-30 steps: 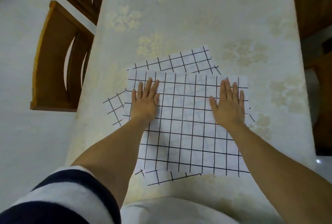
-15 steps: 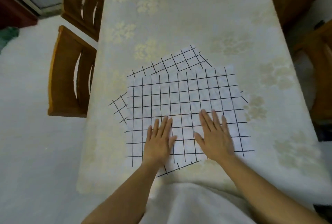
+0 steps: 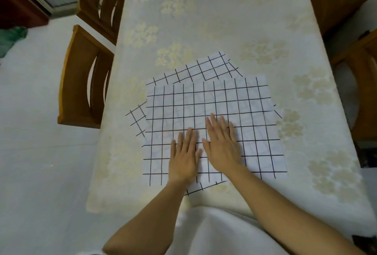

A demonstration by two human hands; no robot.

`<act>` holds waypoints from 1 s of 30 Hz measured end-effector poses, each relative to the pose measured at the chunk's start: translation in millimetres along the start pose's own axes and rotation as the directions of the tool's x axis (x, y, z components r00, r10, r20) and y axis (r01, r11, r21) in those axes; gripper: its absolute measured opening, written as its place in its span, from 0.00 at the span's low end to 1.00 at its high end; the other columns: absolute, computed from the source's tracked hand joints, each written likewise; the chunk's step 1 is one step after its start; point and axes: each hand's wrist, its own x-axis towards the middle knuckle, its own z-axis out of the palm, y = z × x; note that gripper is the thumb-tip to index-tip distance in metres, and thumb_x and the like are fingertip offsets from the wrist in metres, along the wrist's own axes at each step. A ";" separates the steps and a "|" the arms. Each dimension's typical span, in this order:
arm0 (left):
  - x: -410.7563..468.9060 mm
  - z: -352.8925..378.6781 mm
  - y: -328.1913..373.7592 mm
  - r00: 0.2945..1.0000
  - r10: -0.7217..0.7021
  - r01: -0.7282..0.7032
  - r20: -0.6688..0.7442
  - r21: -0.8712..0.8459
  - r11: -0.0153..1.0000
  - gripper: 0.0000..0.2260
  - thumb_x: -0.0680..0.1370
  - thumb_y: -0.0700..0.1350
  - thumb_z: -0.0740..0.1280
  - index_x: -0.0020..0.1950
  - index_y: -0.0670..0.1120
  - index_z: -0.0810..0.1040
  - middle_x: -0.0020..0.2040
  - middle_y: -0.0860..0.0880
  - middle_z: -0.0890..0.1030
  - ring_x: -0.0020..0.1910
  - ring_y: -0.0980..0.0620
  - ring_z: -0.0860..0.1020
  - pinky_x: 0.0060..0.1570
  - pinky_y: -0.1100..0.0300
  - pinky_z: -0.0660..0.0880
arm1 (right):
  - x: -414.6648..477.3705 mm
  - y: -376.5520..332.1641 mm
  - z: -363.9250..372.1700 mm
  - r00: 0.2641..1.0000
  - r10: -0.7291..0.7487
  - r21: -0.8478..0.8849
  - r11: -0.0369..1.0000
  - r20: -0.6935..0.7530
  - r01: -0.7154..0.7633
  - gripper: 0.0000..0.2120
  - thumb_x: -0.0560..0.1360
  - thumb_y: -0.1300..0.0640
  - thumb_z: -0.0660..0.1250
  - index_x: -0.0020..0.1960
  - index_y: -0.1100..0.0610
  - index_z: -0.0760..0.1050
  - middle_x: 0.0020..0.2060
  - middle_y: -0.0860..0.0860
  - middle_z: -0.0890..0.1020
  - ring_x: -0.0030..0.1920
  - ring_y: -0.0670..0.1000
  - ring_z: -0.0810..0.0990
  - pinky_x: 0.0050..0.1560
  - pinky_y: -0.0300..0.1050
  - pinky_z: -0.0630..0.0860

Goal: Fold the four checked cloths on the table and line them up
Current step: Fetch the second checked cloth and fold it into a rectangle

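Note:
A white cloth with a black grid, the top checked cloth [image 3: 204, 103], lies spread flat on the table near its front edge. Under it lie more checked cloths at skewed angles; one lower cloth [image 3: 195, 68] sticks out at the back, another corner [image 3: 136, 117] at the left and a strip [image 3: 204, 187] at the front. My left hand [image 3: 183, 156] and my right hand [image 3: 222, 144] press flat on the top cloth's near middle, fingers straight, side by side and almost touching.
The table carries a pale cream tablecloth [image 3: 204, 19] with faint flower prints. Two wooden chairs [image 3: 81, 79] [image 3: 102, 3] stand at its left side, more wooden chairs [image 3: 359, 83] at its right. A white floor lies to the left.
Both hands have slid back along the top cloth toward me and closer together, from far apart to nearly touching. The cloths have stayed in place.

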 end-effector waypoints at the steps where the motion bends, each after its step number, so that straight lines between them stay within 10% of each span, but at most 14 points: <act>1: -1.7 2.6 -4.3 1.000 -0.004 0.004 0.006 0.000 1.000 0.26 0.85 0.58 0.42 0.82 0.55 0.40 0.82 0.57 0.38 0.80 0.53 0.36 0.79 0.49 0.40 | -1.3 3.2 5.9 0.999 0.002 -0.034 0.999 0.046 -0.001 0.33 0.82 0.40 0.44 0.81 0.56 0.47 0.81 0.53 0.47 0.80 0.57 0.45 0.77 0.62 0.51; 9: 12.1 -19.5 -68.0 0.998 0.017 -0.021 -0.066 -0.061 0.998 0.26 0.85 0.56 0.47 0.83 0.53 0.50 0.83 0.55 0.47 0.82 0.52 0.44 0.79 0.48 0.42 | 18.8 57.6 -10.3 0.966 0.257 -0.016 0.966 0.017 -0.257 0.40 0.80 0.32 0.43 0.81 0.58 0.41 0.81 0.54 0.44 0.80 0.57 0.40 0.78 0.62 0.45; 13: 94.0 -42.7 -39.5 0.987 0.082 -0.094 -0.139 -0.083 0.992 0.25 0.85 0.53 0.48 0.83 0.50 0.52 0.83 0.51 0.51 0.82 0.50 0.47 0.80 0.46 0.45 | 90.8 20.4 -26.8 0.990 0.132 0.065 0.990 -0.042 -0.129 0.33 0.83 0.43 0.51 0.81 0.57 0.45 0.81 0.52 0.47 0.80 0.55 0.42 0.79 0.58 0.43; 19: 166.4 -48.4 -41.2 0.999 -0.035 0.035 0.016 -0.007 0.999 0.25 0.85 0.60 0.42 0.82 0.59 0.42 0.82 0.57 0.40 0.81 0.51 0.37 0.79 0.44 0.41 | 138.4 13.7 -8.5 0.990 0.018 -0.090 0.996 0.139 -0.006 0.31 0.83 0.38 0.40 0.81 0.50 0.38 0.80 0.47 0.40 0.80 0.53 0.38 0.78 0.60 0.41; 30: 168.5 -56.1 -75.1 0.996 -0.057 0.050 0.062 0.112 0.992 0.29 0.81 0.68 0.37 0.79 0.61 0.31 0.80 0.56 0.30 0.78 0.48 0.30 0.77 0.42 0.35 | 131.5 99.8 -22.1 0.956 0.288 -0.021 0.958 0.062 -0.287 0.37 0.80 0.31 0.41 0.81 0.51 0.38 0.80 0.48 0.41 0.80 0.52 0.39 0.79 0.56 0.40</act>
